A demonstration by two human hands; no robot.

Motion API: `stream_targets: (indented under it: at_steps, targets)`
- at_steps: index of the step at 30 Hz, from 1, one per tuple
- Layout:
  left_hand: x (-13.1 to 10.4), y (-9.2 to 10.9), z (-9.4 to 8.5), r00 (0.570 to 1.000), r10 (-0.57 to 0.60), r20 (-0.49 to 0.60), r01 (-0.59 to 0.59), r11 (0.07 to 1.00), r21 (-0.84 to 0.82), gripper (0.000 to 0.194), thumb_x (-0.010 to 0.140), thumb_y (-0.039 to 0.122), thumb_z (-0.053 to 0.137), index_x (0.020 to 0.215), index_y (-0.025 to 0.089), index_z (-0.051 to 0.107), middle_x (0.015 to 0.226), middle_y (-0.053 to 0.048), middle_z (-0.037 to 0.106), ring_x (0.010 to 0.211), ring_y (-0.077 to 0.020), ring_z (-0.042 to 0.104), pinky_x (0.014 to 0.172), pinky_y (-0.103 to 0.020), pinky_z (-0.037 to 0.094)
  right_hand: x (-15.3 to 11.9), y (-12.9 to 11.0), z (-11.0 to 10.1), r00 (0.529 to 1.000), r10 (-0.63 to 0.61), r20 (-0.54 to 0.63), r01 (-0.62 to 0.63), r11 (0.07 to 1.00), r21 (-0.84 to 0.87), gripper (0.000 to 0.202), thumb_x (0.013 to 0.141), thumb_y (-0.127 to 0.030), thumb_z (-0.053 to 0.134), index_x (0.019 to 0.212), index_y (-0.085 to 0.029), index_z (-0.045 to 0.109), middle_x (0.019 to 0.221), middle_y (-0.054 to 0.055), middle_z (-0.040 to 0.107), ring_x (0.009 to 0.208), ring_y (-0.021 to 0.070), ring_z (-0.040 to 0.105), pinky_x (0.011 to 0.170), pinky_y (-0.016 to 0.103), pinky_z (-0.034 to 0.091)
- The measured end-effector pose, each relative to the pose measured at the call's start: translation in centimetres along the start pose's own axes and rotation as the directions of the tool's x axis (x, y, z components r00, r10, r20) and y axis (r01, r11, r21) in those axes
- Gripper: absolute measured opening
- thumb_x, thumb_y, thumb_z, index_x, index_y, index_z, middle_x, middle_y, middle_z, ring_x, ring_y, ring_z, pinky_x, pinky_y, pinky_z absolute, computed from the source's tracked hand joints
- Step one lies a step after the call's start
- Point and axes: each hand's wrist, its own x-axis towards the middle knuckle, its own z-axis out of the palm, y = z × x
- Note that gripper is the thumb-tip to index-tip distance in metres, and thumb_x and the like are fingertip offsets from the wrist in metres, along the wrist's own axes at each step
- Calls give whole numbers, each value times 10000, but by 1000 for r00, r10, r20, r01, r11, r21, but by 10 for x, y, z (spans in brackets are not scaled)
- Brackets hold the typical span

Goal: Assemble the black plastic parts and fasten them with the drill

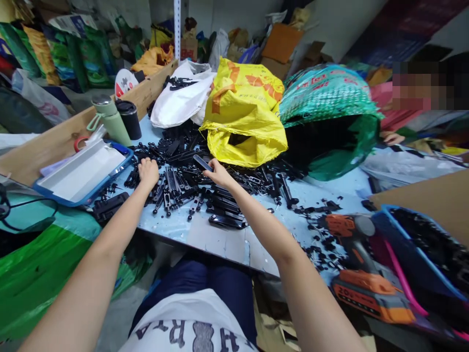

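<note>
My right hand grips a long flat black plastic bar between thumb and fingers, held just above the heap. To its left, my left hand is at the edge of the pile of black plastic parts, its fingers curled down; whatever they hold is hidden. Between my hands lie several slim slotted arms with ball ends. Closer to me, flat black bars are laid side by side in a row, by a piece of cardboard at the table's front edge.
Behind the pile stand a white sack, a yellow sack and a green sack. An orange cordless drill lies right, beside a blue-rimmed bin. Left are a tray, green flask and black cup. Another person's hand shows at right.
</note>
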Motion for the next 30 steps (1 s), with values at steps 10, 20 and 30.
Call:
stream_targets:
  at_steps: [10,20,30]
  targets:
    - [-92,61,-42,984,141,-112,-180,799,-573,238,877,394,429,906,166,493,780,-58,577,737,-194,569,709,-317,451,-169,21,-21,989,100,112,-150,729,668,536,820,-488,526,1272,-260,349,777,-24,527,601,117,559,567,264,495]
    - [-228,163,-41,881,465,-89,-222,239,-945,347,902,309,456,1207,181,561,1002,-78,634,813,-145,618,801,-309,492,-251,29,8,981,178,-75,-88,759,645,587,878,-492,452,1407,-271,328,927,32,567,585,76,504,514,217,477]
    - [-234,178,-51,898,291,-328,-406,269,-873,332,922,253,417,1197,159,578,973,-95,633,888,-154,595,812,-302,479,-254,18,16,956,53,-288,88,885,457,543,893,-409,466,1408,-287,342,1104,72,574,561,75,511,531,237,497]
